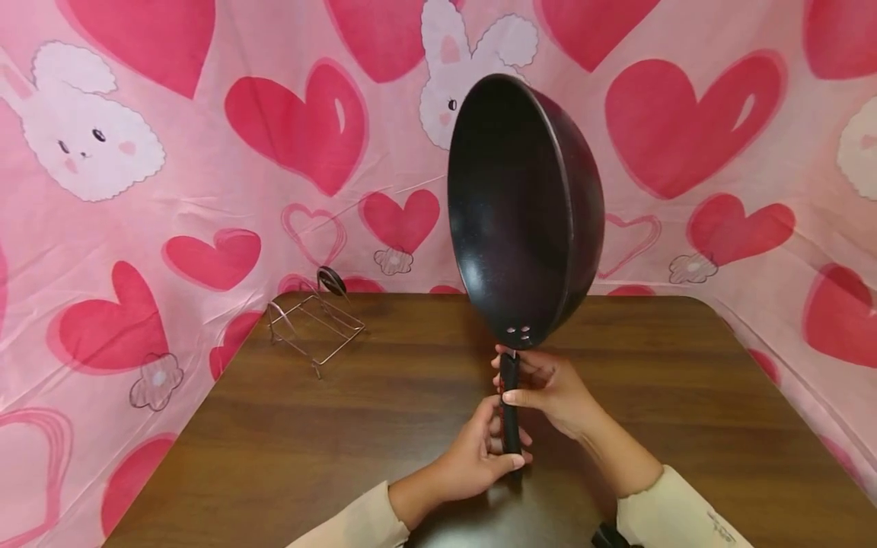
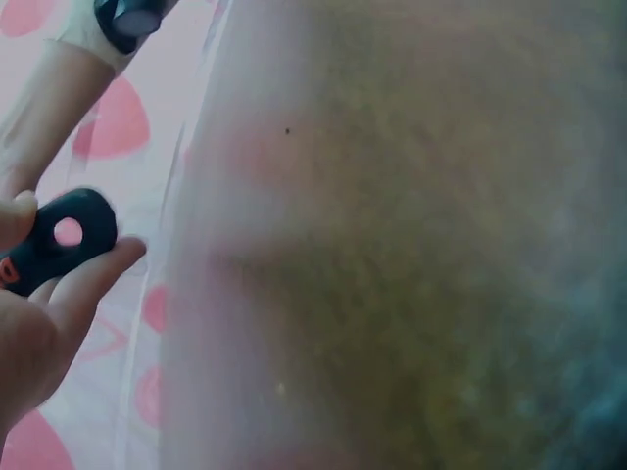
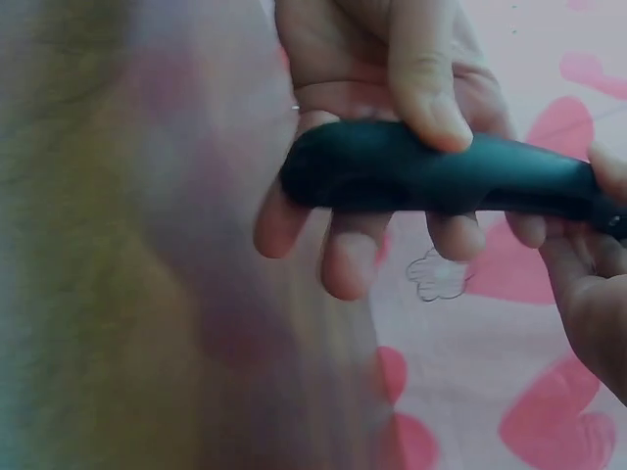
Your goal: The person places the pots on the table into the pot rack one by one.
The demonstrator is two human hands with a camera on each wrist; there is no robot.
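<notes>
A deep black wok (image 1: 510, 205) is held up above the table, bowl at the top and its dark inside facing left and toward me. Three rivets join the bowl to a straight black handle (image 1: 510, 411). My left hand (image 1: 473, 457) holds the handle's lower end, thumb in front and fingers behind. Higher up, just under the bowl, my right hand (image 1: 558, 392) grips it with the thumb across the front. In the left wrist view, the handle's end (image 2: 93, 211) shows a hanging hole. The right wrist view has the handle (image 3: 421, 171) lying across the left hand's fingers (image 3: 351, 262).
A wire rack (image 1: 341, 345) with a round black piece (image 1: 332, 280) on its back stands at the table's far left. The brown wooden table (image 1: 384, 418) is enclosed by pink cloth (image 1: 288, 46) printed with hearts and rabbits.
</notes>
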